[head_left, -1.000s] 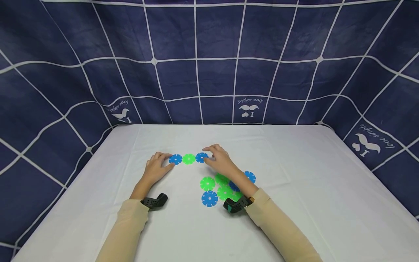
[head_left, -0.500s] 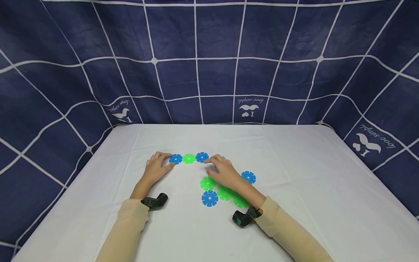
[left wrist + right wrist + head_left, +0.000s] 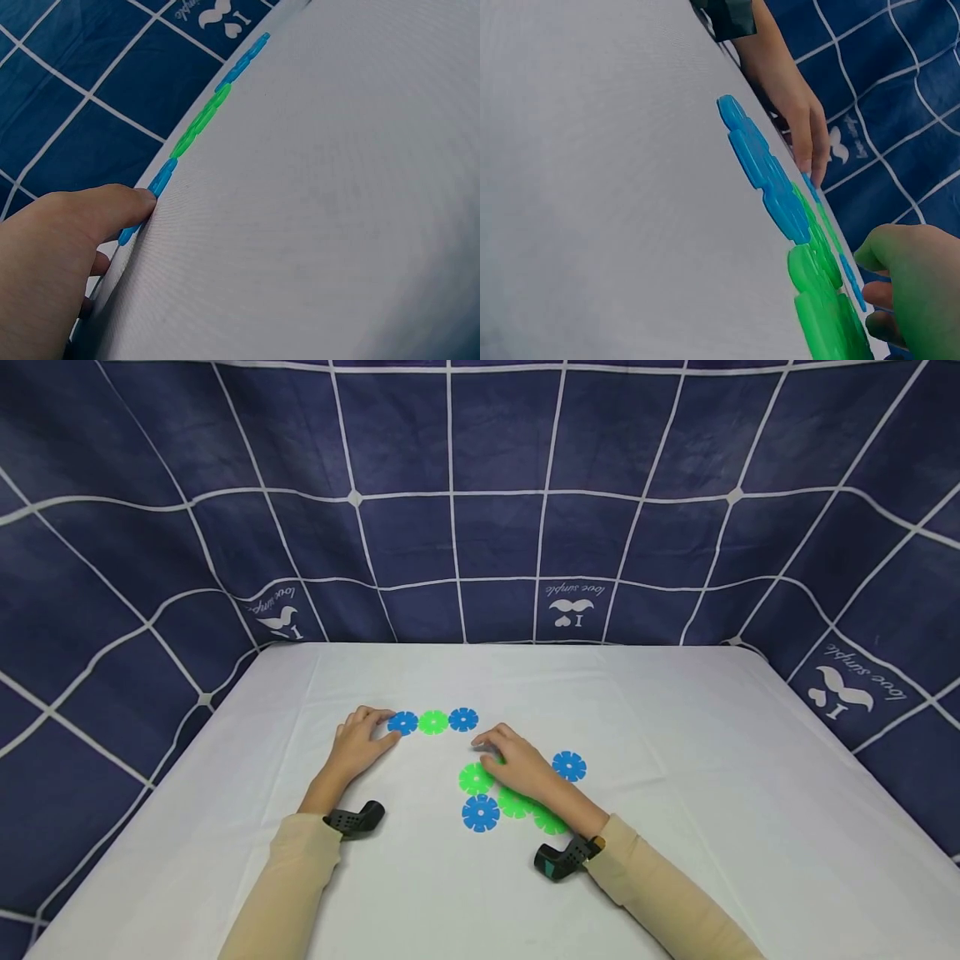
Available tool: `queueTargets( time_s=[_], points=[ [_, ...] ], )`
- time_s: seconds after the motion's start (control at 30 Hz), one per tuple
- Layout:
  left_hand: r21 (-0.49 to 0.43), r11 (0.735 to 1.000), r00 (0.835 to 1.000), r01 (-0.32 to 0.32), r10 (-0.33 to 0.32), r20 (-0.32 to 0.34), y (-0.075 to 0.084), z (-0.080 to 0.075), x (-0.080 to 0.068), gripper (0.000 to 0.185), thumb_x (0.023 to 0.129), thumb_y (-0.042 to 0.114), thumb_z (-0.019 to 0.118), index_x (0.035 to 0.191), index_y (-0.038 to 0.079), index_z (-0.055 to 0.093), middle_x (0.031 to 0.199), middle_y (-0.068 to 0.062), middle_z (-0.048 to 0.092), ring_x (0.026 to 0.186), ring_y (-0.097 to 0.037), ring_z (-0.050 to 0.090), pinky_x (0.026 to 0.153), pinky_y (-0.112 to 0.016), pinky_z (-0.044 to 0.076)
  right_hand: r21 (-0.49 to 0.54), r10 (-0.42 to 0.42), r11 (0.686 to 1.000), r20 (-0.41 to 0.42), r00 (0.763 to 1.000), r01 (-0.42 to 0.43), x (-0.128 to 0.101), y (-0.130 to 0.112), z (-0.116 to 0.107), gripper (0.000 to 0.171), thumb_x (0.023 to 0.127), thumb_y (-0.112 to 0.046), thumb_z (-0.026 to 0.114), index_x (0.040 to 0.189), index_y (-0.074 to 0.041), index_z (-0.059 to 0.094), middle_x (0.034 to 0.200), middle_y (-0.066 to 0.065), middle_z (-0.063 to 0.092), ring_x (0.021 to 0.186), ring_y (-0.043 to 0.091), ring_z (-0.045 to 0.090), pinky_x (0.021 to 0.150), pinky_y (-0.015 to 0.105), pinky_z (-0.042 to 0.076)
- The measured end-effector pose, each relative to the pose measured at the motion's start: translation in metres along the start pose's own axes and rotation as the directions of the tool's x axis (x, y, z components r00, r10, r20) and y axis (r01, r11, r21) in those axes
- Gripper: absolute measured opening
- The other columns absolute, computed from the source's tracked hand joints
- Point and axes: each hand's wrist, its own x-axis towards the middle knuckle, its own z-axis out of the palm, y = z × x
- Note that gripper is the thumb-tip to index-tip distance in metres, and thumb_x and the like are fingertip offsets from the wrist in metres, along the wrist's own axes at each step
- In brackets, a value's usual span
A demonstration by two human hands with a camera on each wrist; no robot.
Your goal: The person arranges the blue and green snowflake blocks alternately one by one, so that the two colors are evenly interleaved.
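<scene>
Navy gridded cloth (image 3: 495,531) behind white table (image 3: 750,785)

L fingers (image 3: 802,142) pinch far blue disc (image 3: 814,194); R fingers (image 3: 877,295) nr grn disc (image 3: 814,307).

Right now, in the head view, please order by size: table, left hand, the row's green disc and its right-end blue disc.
1. Table
2. Left hand
3. Green disc and right-end blue disc: too alike to rank
</scene>
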Motion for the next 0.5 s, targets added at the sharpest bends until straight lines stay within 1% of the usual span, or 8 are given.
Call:
queueTargets(
  time_s=[0.13,0.27,0.5],
  points=[
    [-0.005,1.000,1.000,0.000,0.000,0.003,0.0000,0.0015,0.0006,0.050,0.085,0.037,0.057,0.125,0.008,0.052,0.120,-0.014,0.048,0.114,-0.031,0.042,0.091,-0.046,0.027,0.000,0.004,1.000,0.009,1.000,-0.004,-0.0016,0.0026,0.0016,0.026,0.088,-0.023,0.053,0.114,-0.020,0.059,0.100,-0.003,0.052,0.084,0.011,0.049,0.076,0.030,0.041],
    [-0.005,1.000,1.000,0.004,-0.004,0.009,-0.0004,0.0031,0.0010,0.049,0.085,0.037,0.057,0.126,0.009,0.052,0.121,-0.014,0.048,0.114,-0.031,0.041,0.092,-0.047,0.027,-0.008,-0.007,1.000,0.005,1.000,0.007,-0.0031,0.0063,0.0034,0.025,0.089,-0.023,0.053,0.112,-0.021,0.059,0.098,-0.004,0.053,0.082,0.010,0.048,0.075,0.029,0.041],
    [0.000,1.000,1.000,-0.007,0.007,0.006,-0.0012,0.0014,0.0010,0.050,0.085,0.036,0.056,0.126,0.008,0.052,0.121,-0.015,0.047,0.114,-0.032,0.041,0.091,-0.047,0.028,-0.026,-0.027,0.999,0.024,0.999,0.028,-0.0030,0.0093,0.0046,0.028,0.089,-0.026,0.054,0.115,-0.020,0.058,0.106,-0.001,0.054,0.096,0.015,0.053,0.084,0.034,0.042]
  ],
)
